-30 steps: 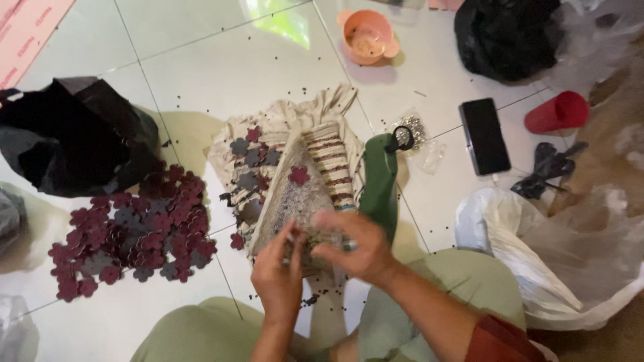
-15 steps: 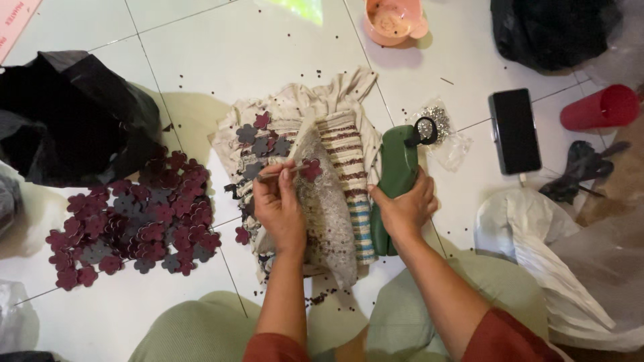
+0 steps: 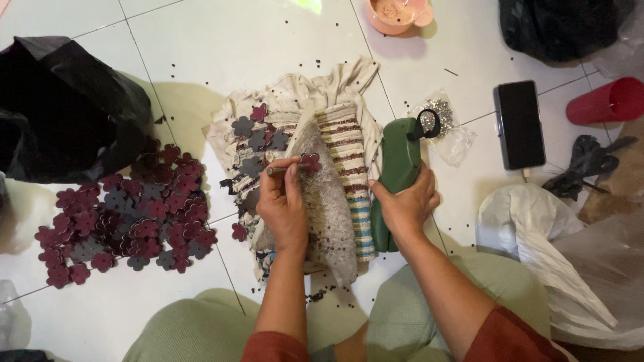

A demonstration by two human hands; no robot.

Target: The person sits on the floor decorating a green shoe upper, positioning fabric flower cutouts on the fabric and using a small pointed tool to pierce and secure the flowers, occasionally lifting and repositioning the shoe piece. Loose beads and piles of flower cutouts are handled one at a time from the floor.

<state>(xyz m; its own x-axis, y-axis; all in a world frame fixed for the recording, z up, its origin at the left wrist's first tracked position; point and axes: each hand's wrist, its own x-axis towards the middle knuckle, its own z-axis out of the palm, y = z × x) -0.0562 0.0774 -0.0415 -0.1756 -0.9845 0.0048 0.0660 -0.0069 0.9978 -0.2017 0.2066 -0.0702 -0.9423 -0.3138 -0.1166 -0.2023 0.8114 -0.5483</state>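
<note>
since the earlier picture both hands had crept a little further up the cloth, and the right hand (image 3: 406, 204) had settled lower on the green tool (image 3: 396, 177), its fingers clamped round the body so the black-looped end pointed away from the person, probably to keep it ready beside the work. nearest the camera were the person's knees in pale green cloth, either side of the bundle. just beyond them the left hand (image 3: 283, 204) rested on the grey speckled pad (image 3: 329, 201), fingers pinched together on a thin metal rod (image 3: 282, 169) whose tip lay against a maroon flower-shaped cutout (image 3: 310, 162) at the pad's upper edge; the grip looked chosen to steady that small piece on a soft surface. the pad sat on a striped woven cloth (image 3: 349, 167), itself spread over a cream cloth (image 3: 315, 94) on the white tiled floor (image 3: 201, 47), seemingly to cushion the work and catch the dark specks scattered about. more cutouts, grey and maroon, lay on the cream cloth's left part (image 3: 258, 134), and a heap of them (image 3: 127, 218) was spread on the floor to the left, near a black plastic bag (image 3: 67, 107). right of the tool lay a small clear packet of metal bits (image 3: 443, 117), a dark phone (image 3: 520, 124), a red cup (image 3: 607, 100) and a white plastic bag (image 3: 537, 234). farthest off, at the floor's top edge, stood a pink bowl (image 3: 396, 12).
</note>
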